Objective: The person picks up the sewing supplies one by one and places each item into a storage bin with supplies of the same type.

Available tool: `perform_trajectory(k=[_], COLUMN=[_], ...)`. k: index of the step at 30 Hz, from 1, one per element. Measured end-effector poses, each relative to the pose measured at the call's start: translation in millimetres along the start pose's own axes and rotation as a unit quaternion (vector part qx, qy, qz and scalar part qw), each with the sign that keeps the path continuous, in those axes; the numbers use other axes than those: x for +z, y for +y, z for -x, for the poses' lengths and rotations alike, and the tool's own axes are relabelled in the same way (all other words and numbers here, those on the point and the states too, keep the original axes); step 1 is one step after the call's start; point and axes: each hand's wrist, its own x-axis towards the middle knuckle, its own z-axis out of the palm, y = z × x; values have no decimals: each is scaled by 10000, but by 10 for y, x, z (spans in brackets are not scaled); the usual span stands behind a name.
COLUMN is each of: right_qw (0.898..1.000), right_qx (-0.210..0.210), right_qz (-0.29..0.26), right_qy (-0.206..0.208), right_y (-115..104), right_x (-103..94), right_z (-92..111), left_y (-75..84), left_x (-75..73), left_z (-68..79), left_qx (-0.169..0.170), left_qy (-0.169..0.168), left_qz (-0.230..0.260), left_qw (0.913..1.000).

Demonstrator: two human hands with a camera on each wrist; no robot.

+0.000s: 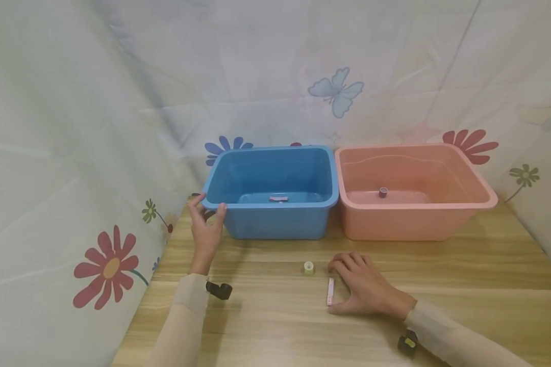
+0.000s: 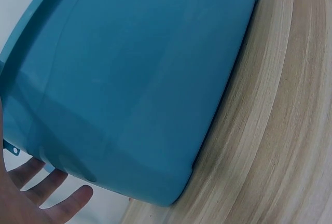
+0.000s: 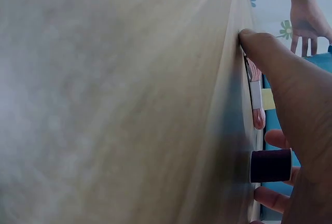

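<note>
My left hand [image 1: 205, 237] holds the front left corner of the blue tub [image 1: 275, 221], thumb at the front rim and fingers round the side. My right hand [image 1: 365, 285] is low over the table, its thumb [image 3: 262, 47] and fingers spread apart. Between them, a pink thread skein [image 1: 330, 291] with a white paper band lies by the thumb tip. A dark purple thread spool [image 3: 271, 166] stands close to the fingers in the right wrist view; the hand hides it from the head view. Left of the fingers stands a pale yellow-green spool [image 1: 308, 268].
A pink tub [image 1: 395, 223] stands right beside the blue one at the table's back, with a dark spool [image 1: 383, 192] inside. Another pink skein [image 1: 278, 199] lies in the blue tub. Behind both hangs a flower-printed curtain [image 1: 266, 71]. The wooden table [image 1: 266, 316] runs toward me.
</note>
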Motion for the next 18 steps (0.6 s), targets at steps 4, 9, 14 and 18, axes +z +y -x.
perform_trajectory(k=[4, 9, 14, 18], right_qw=[9999, 9998, 9998, 9999], right_qx=[-30, -44, -50, -5], right_qz=[72, 105, 22, 0], right_qy=[73, 139, 176, 146], right_y=[23, 48, 50, 44], right_x=[34, 68, 74, 74], right_z=[3, 8, 15, 16], left_y=[1, 3, 9, 5], left_x=[3, 3, 4, 2], left_z=[0, 3, 7, 5], left_qx=[-20, -45, -51, -47], left_qy=[21, 24, 20, 10], left_qz=[3, -7, -43, -24], left_qw=[10000, 10000, 10000, 10000])
